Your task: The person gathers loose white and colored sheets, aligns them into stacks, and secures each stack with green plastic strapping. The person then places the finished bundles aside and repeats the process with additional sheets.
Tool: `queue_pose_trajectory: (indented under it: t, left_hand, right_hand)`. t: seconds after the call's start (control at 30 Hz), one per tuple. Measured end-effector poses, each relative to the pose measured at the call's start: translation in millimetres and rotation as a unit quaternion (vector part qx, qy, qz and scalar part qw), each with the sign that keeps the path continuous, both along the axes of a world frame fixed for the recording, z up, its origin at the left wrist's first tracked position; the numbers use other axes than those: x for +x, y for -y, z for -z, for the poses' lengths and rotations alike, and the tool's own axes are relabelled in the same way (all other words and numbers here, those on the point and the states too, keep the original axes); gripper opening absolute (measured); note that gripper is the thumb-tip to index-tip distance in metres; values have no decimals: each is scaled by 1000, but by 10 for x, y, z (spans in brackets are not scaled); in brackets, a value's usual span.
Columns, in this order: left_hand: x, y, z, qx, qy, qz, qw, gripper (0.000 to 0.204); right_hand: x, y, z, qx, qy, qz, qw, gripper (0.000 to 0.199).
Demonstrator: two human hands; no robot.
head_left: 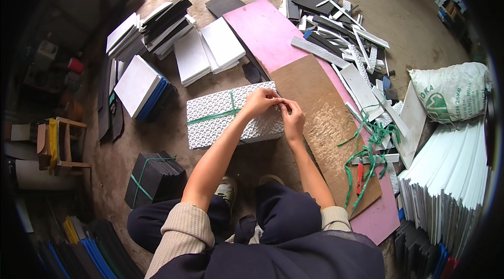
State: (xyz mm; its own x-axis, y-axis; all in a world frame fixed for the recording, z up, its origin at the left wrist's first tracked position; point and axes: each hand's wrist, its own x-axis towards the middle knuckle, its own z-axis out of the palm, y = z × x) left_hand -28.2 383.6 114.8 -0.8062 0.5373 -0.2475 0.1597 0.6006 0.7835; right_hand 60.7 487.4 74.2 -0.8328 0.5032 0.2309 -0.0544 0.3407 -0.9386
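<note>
On the floor at the left, a stack of sheets with a white top (137, 80) shows no tie across its upper face, and nearer the person a black bundle (164, 178) is already bound with crossed green strips. Farther along, before the person's feet, lies the white patterned bundle (212, 133); a green band (210, 117) runs along its top and another strip crosses it, so the wrapping looks largely done, with the fastening at the right end probably left. The left hand (261, 102) reaches over that end, wrist bent, fingers curled inward; the right hand (293, 117) comes up from the near side, knuckles turned outward. Their fingertips meet in a pinch, but whether a strip is caught between them cannot be told. Right of them, a brown board (320, 105) carries loose green strips (377, 140) and a red-handled tool (360, 178).
</note>
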Motion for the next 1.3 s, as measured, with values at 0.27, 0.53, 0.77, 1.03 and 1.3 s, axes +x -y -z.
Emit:
queue_pose_trajectory:
  t: [0.27,0.53,0.77,1.03,1.3]
  left_hand:
    - [64,6,-26,25,-78,-46,996,22]
    - [97,17,25,2,-137,-15,990,22]
    - [140,-4,50,22,-156,-75,985,22]
    - [98,28,35,36,-81,-55,995,23]
    - [126,-41,64,33,-96,-95,990,24]
  right_hand:
    - [-55,-162,-163,276,39,-28,960,8]
    - [-191,-243,-185,152,139,-92,974,21]
    - [-144,-541,31,-235,179,-153,943,24]
    - [-142,-370,-133,-65,142,-143,977,17]
    - [-66,-727,43,-200,203,-123,951,36]
